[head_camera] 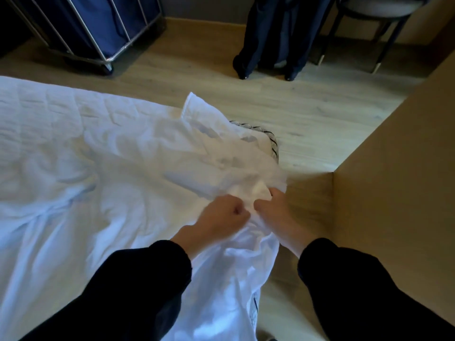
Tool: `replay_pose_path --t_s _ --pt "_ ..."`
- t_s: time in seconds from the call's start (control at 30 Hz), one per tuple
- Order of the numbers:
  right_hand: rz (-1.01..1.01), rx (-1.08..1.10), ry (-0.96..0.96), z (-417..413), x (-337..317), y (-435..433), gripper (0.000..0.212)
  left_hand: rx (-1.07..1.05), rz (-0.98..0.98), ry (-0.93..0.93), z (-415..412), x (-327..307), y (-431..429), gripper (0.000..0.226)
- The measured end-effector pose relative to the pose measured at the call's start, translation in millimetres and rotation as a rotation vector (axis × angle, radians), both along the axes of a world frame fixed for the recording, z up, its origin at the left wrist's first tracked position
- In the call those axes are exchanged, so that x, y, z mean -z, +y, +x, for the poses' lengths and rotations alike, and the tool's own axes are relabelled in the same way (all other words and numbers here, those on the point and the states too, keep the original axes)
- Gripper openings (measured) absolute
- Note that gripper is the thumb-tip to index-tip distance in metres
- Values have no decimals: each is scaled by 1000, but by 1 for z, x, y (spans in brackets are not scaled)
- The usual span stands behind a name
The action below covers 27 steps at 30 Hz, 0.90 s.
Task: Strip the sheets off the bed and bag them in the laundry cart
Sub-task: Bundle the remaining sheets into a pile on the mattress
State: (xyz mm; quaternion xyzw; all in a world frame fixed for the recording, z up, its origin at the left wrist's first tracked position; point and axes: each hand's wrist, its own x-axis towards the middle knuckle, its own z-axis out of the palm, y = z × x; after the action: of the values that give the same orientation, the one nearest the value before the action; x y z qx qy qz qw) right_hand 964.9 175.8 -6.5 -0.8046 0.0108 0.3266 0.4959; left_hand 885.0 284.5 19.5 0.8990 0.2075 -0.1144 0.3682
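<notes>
The 2 hands, left hand (pixel 222 215) and right hand (pixel 272 209), sit side by side, each clenched on a bunched fold of the white sheet (pixel 138 153). From them the sheet spreads leftward over the bed (pixel 37 102). The laundry cart (pixel 98 28) stands well apart.

One head-worn, wide-angle view — looking forward and steeply down, close over the bed (pixel 61 148) corner, floor (pixel 307 114) beyond.

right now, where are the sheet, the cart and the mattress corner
sheet (pixel 147 163): head view, on its crumpled middle
cart (pixel 98 23): head view, on its blue bag
mattress corner (pixel 272 143): head view, on the bared striped edge
</notes>
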Motion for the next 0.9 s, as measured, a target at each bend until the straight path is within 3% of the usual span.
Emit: replay_pose_path --t_s 0.13,0.2,0.3,0.43,0.53,0.6,0.67,0.77,0.87,0.9 --pt "-36 -16 18 9 -15 22 52 -383 246 -131 10 -13 49 15" --pt "-92 -57 -61 23 -20 34 42 -507 249 -157 23 -19 65 13" --pt "-145 -127 -326 48 -26 59 26 -543 290 -119 47 -17 85 39" --pt "-251 -317 -487 86 -18 102 37 -546 460 -8 81 -5 115 55" --pt "-462 -562 -407 113 -12 128 67 -621 213 69 108 6 139 58" --pt "-482 -646 -317 125 -5 137 81 -686 -15 42 124 14 151 59" --pt "-414 -666 -279 135 5 143 66 -692 -117 28 140 20 158 48" --pt "-363 -628 -350 159 9 148 35 -659 -108 70 162 29 167 31" --pt "-370 -640 -441 179 10 155 28 -797 -251 -35 188 18 175 3" --pt "-392 -663 -448 181 12 157 28 -872 -341 -87 196 13 178 4"
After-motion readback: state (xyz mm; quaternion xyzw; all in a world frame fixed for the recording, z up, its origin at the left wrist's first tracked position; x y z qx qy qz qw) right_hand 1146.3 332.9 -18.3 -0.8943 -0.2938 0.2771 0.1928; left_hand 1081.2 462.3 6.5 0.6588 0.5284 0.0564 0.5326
